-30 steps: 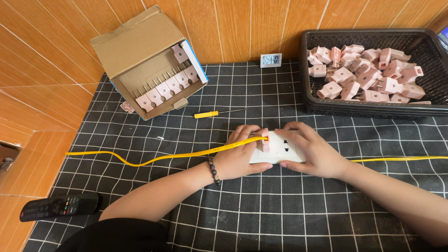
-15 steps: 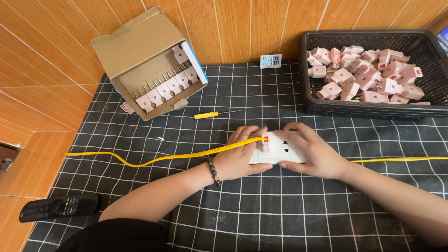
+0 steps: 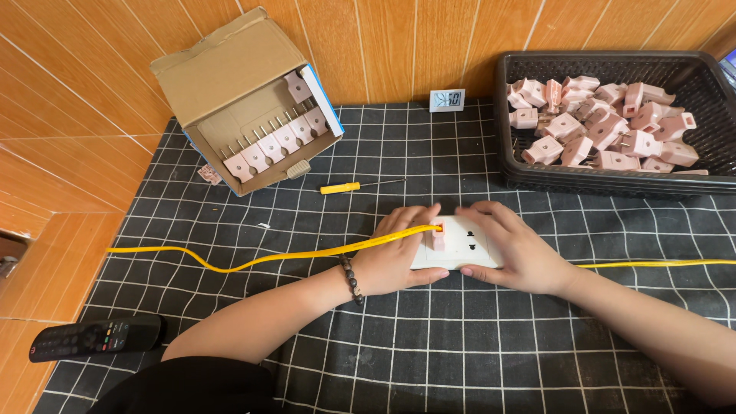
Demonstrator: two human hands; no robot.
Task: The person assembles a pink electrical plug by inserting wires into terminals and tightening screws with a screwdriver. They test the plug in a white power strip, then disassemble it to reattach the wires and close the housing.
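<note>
Orange tiled wall backs our bench [image 3: 475, 360], spread with a black checked cloth. Our left hand [image 3: 395, 257] closes on a yellow cable [image 3: 253, 261] and touches a pink plug [image 3: 437, 234] seated in the white socket block [image 3: 468, 245]. Our right hand [image 3: 514, 249] lies flat, pinning the block's right end; its long axis runs left to right between both hands.

Both forearms come in from the bottom edge, angled inward, hands meeting at centre. Left hand [image 3: 399, 257]: palm down, fingers loosely curled, thumb stretched out along the near side, beaded bracelet on the wrist. Right hand [image 3: 510, 249]: palm down, fingers spread flat and pointing left, thumb tucked along the near edge. Fingertips of the two hands nearly touch.
</note>
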